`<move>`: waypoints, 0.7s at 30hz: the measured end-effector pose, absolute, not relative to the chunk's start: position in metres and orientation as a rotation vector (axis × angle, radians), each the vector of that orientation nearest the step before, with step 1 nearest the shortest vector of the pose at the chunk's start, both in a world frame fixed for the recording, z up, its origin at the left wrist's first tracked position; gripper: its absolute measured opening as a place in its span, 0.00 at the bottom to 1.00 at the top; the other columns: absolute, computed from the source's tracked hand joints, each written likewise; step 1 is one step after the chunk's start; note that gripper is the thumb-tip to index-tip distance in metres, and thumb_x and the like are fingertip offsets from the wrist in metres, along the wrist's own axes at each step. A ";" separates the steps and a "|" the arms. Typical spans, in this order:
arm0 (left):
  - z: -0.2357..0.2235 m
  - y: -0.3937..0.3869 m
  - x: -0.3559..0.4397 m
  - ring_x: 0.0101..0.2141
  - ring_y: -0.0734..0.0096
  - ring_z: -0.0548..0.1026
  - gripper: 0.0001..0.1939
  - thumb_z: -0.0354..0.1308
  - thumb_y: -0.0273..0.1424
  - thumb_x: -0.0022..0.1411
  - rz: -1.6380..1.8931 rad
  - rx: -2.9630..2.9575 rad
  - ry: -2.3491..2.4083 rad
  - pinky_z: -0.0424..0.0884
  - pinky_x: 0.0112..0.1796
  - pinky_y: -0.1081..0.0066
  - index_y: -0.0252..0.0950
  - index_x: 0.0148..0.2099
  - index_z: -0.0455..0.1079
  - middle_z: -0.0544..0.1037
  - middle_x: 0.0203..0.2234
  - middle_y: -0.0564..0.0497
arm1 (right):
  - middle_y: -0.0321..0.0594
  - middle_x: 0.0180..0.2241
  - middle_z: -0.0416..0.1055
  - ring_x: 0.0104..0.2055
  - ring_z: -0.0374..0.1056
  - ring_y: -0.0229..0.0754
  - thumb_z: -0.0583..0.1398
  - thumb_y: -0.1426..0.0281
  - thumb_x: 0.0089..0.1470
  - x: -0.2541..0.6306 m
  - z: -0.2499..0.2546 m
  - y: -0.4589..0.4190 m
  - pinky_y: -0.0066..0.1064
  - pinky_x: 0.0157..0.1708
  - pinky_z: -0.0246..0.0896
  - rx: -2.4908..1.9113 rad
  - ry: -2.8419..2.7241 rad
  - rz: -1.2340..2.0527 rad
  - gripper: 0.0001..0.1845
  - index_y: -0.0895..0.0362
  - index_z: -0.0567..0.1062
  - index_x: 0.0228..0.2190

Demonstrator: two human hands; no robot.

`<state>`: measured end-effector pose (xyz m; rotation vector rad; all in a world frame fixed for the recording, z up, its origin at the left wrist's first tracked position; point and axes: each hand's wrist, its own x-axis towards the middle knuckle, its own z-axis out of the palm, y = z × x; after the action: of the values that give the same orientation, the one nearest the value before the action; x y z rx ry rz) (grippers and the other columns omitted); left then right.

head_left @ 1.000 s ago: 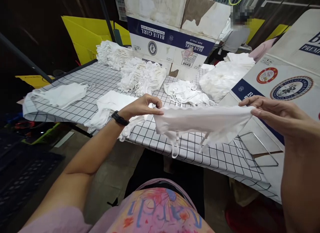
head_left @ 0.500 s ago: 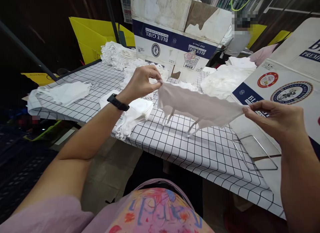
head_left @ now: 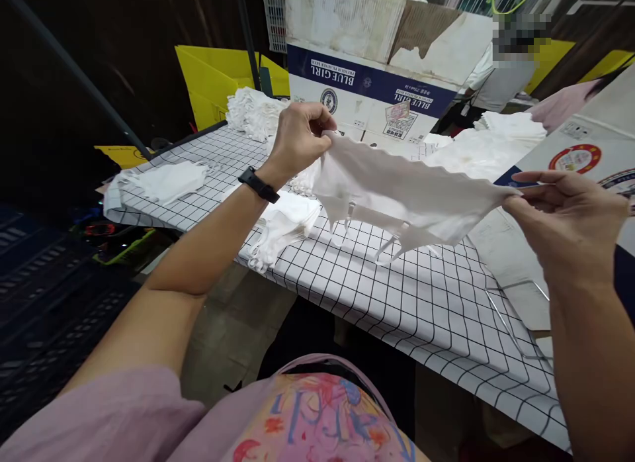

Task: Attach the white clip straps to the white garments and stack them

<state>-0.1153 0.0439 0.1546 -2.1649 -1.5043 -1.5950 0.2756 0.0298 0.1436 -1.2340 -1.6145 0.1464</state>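
Note:
A white strappy bra top (head_left: 397, 184) hangs stretched between my two hands, above the checked tablecloth. Its scalloped edge is uppermost, and the thin straps with small adjusters dangle below. My left hand (head_left: 305, 131), with a black band on the wrist, pinches one upper corner. The opposite corner is pinched by my right hand (head_left: 570, 207), thumb and forefinger closed on it. Below my left forearm lies a stack of similar white garments (head_left: 288, 224), straps hanging toward the table edge. Another flat white garment pile (head_left: 171, 181) rests farther left.
An upside-down printed carton (head_left: 367, 85) stands behind the table (head_left: 347, 277); another carton (head_left: 570, 134) leans at the right, near a bent wire frame (head_left: 516, 316). White piles (head_left: 255, 111) lie at the back. Yellow boxes (head_left: 213, 78) stand beyond. A person (head_left: 510, 71) is in the background.
Both hands still hold the bra top stretched. It is turned so more of its strap side shows, and it hangs fuller. The whole view has shifted, so things appear farther right.

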 end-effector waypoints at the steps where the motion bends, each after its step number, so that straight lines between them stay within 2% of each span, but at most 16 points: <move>1: 0.152 0.047 -0.117 0.37 0.68 0.78 0.05 0.60 0.23 0.57 -1.593 -2.169 -1.502 0.78 0.41 0.66 0.35 0.37 0.74 0.80 0.32 0.49 | 0.39 0.29 0.78 0.30 0.73 0.40 0.68 0.71 0.41 0.273 0.143 0.031 0.34 0.36 0.72 -1.211 -1.595 0.183 0.23 0.58 0.84 0.43; 6: 0.150 0.051 -0.121 0.37 0.66 0.78 0.07 0.58 0.22 0.54 -1.521 -2.220 -1.525 0.78 0.42 0.66 0.34 0.35 0.75 0.80 0.30 0.49 | 0.41 0.29 0.79 0.29 0.73 0.39 0.67 0.73 0.38 0.264 0.143 0.034 0.33 0.35 0.70 -1.148 -1.537 0.317 0.17 0.60 0.86 0.35; 9: 0.152 0.049 -0.117 0.36 0.65 0.78 0.09 0.56 0.22 0.52 -1.448 -2.215 -1.596 0.77 0.41 0.66 0.34 0.33 0.76 0.81 0.30 0.48 | 0.42 0.28 0.79 0.29 0.72 0.39 0.66 0.72 0.41 0.260 0.140 0.035 0.34 0.35 0.69 -1.225 -1.545 0.316 0.14 0.60 0.86 0.33; 13: 0.155 0.047 -0.113 0.34 0.66 0.77 0.11 0.54 0.22 0.50 -1.404 -2.182 -1.634 0.76 0.40 0.66 0.35 0.32 0.77 0.81 0.29 0.49 | 0.40 0.27 0.78 0.27 0.67 0.37 0.66 0.70 0.44 0.262 0.134 0.036 0.32 0.30 0.64 -1.342 -1.546 0.277 0.12 0.59 0.86 0.33; 17: 0.152 0.048 -0.109 0.31 0.68 0.75 0.10 0.55 0.21 0.49 -1.371 -2.174 -1.694 0.75 0.38 0.65 0.36 0.31 0.76 0.80 0.26 0.51 | 0.38 0.22 0.73 0.24 0.65 0.36 0.66 0.71 0.43 0.264 0.130 0.037 0.30 0.26 0.60 -1.349 -1.495 0.537 0.08 0.59 0.83 0.29; 19: 0.150 0.049 -0.108 0.31 0.67 0.75 0.09 0.55 0.22 0.50 -1.383 -2.168 -1.725 0.75 0.38 0.65 0.37 0.30 0.76 0.80 0.26 0.51 | 0.38 0.21 0.73 0.24 0.68 0.37 0.67 0.71 0.43 0.264 0.128 0.036 0.31 0.25 0.64 -1.318 -1.428 0.699 0.07 0.59 0.81 0.28; 21: 0.149 0.050 -0.107 0.30 0.67 0.75 0.09 0.56 0.23 0.51 -1.395 -2.168 -1.737 0.75 0.37 0.65 0.38 0.30 0.76 0.79 0.25 0.51 | 0.40 0.23 0.75 0.26 0.73 0.41 0.68 0.70 0.43 0.265 0.126 0.036 0.33 0.29 0.71 -1.285 -1.379 0.784 0.06 0.59 0.79 0.28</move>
<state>-0.1067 0.0498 0.1488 -2.1682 -1.7369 -1.3947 0.2648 0.0362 0.1256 -1.2850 -1.3792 0.7839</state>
